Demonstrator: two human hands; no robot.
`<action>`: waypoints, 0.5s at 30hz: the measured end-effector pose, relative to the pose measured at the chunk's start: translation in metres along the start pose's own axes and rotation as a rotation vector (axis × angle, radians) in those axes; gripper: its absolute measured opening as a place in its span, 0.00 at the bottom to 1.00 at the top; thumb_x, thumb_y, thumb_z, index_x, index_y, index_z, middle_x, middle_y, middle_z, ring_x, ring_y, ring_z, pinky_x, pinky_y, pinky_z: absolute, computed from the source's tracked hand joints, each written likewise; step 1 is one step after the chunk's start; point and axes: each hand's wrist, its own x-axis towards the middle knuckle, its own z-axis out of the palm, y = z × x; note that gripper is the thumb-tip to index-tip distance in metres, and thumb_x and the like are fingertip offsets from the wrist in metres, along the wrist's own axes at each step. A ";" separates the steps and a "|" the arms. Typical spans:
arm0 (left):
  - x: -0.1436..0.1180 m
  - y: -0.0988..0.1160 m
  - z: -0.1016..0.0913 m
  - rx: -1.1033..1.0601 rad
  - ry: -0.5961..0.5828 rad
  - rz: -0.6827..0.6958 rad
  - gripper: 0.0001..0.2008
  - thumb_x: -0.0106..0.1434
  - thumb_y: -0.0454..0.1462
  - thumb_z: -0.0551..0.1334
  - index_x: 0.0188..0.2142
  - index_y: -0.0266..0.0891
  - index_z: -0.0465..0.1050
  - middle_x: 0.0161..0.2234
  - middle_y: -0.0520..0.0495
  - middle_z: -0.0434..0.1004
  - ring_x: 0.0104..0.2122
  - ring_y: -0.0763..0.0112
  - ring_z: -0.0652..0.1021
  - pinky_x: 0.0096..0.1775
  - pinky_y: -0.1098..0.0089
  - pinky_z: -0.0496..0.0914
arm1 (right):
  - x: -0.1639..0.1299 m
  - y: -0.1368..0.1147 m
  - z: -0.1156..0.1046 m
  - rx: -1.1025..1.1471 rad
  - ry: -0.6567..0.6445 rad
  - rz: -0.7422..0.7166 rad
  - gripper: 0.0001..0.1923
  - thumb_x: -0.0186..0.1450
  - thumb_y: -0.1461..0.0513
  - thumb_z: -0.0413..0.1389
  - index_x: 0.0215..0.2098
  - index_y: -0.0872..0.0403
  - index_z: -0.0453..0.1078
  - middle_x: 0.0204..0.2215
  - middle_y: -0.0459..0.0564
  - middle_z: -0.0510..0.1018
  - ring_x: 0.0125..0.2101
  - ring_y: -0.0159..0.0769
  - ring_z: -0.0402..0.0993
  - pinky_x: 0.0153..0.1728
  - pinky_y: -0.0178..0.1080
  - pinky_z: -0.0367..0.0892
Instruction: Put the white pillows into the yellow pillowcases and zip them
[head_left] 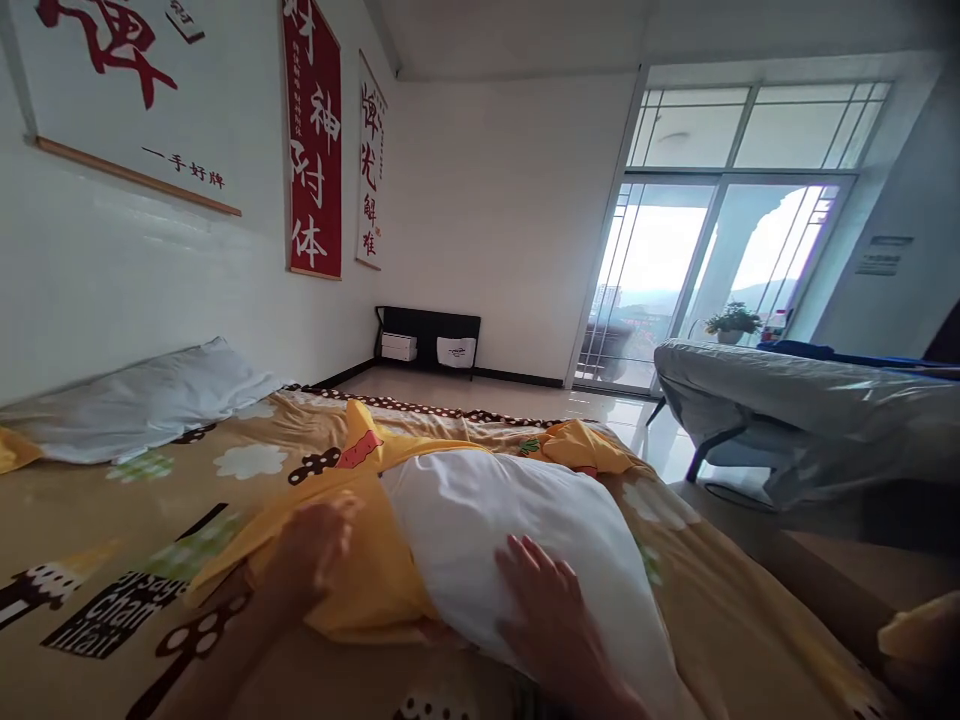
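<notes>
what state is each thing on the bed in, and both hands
white pillow: partly inside the yellow pillowcase, near end bare
yellow pillowcase: bunched around the pillow's far end
left hand: flat on the pillowcase
right hand: flat on the bare pillow
second pillow: lying by the wall, white-covered
bedsheet: spread out

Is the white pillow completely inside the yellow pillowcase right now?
No, much of the white pillow lies bare outside the yellow pillowcase, with the right hand flat on it and the left hand on the case.
</notes>
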 end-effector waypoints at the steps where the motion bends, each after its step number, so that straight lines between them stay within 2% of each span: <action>1: 0.002 0.024 0.005 -0.038 -0.059 0.162 0.21 0.65 0.33 0.49 0.57 0.43 0.64 0.55 0.42 0.72 0.56 0.60 0.70 0.55 0.61 0.60 | -0.013 -0.004 0.001 -0.050 0.015 -0.024 0.39 0.59 0.59 0.52 0.68 0.48 0.51 0.64 0.52 0.61 0.61 0.50 0.61 0.52 0.50 0.63; 2: 0.003 0.046 0.012 -0.054 -0.086 0.301 0.19 0.66 0.34 0.51 0.55 0.43 0.66 0.55 0.43 0.73 0.56 0.60 0.70 0.55 0.61 0.60 | -0.025 -0.007 0.003 -0.102 0.030 -0.045 0.41 0.57 0.61 0.52 0.69 0.47 0.49 0.64 0.52 0.62 0.60 0.51 0.62 0.50 0.49 0.64; 3: 0.003 0.065 0.021 -0.053 -0.109 0.369 0.16 0.67 0.36 0.53 0.53 0.42 0.68 0.54 0.44 0.73 0.56 0.61 0.70 0.55 0.61 0.59 | -0.034 -0.007 0.005 -0.156 0.048 -0.057 0.42 0.56 0.63 0.51 0.69 0.46 0.48 0.62 0.51 0.64 0.59 0.51 0.64 0.48 0.49 0.64; 4: 0.003 0.080 0.031 -0.043 -0.128 0.403 0.15 0.67 0.38 0.54 0.51 0.42 0.69 0.53 0.44 0.74 0.54 0.61 0.71 0.54 0.61 0.59 | -0.041 -0.005 0.007 -0.208 0.066 -0.053 0.43 0.56 0.65 0.49 0.69 0.44 0.47 0.61 0.51 0.67 0.57 0.51 0.66 0.47 0.49 0.64; 6: 0.003 0.097 0.048 0.000 -0.195 0.363 0.13 0.66 0.42 0.57 0.47 0.40 0.71 0.48 0.43 0.76 0.49 0.60 0.73 0.52 0.60 0.61 | -0.047 0.004 0.013 -0.275 0.108 -0.012 0.43 0.58 0.68 0.46 0.70 0.43 0.43 0.57 0.52 0.71 0.54 0.49 0.70 0.45 0.48 0.64; 8: 0.006 0.096 0.058 0.054 -0.293 0.288 0.11 0.64 0.42 0.59 0.42 0.39 0.72 0.42 0.42 0.76 0.43 0.59 0.74 0.47 0.58 0.62 | -0.044 0.017 0.018 -0.264 0.146 0.018 0.41 0.61 0.69 0.43 0.70 0.43 0.40 0.54 0.51 0.74 0.52 0.47 0.72 0.45 0.47 0.64; 10: 0.010 0.087 0.059 0.096 -0.349 0.247 0.09 0.63 0.41 0.59 0.38 0.38 0.72 0.37 0.43 0.75 0.39 0.59 0.73 0.44 0.58 0.63 | -0.031 0.030 0.019 -0.207 0.188 -0.011 0.39 0.63 0.70 0.42 0.70 0.44 0.43 0.51 0.50 0.77 0.50 0.44 0.74 0.47 0.46 0.63; 13: 0.016 0.076 0.053 0.104 -0.366 0.282 0.08 0.62 0.42 0.60 0.33 0.41 0.73 0.33 0.44 0.75 0.37 0.58 0.73 0.41 0.58 0.63 | -0.001 0.041 0.014 -0.131 0.204 -0.077 0.31 0.65 0.70 0.45 0.64 0.47 0.59 0.42 0.48 0.81 0.41 0.40 0.76 0.46 0.43 0.64; 15: 0.018 0.079 0.049 0.077 -0.374 0.320 0.09 0.62 0.44 0.61 0.33 0.42 0.75 0.31 0.44 0.76 0.36 0.59 0.74 0.40 0.58 0.63 | 0.024 0.041 0.004 -0.110 0.168 -0.099 0.24 0.65 0.70 0.47 0.57 0.49 0.67 0.35 0.48 0.80 0.36 0.38 0.75 0.44 0.42 0.65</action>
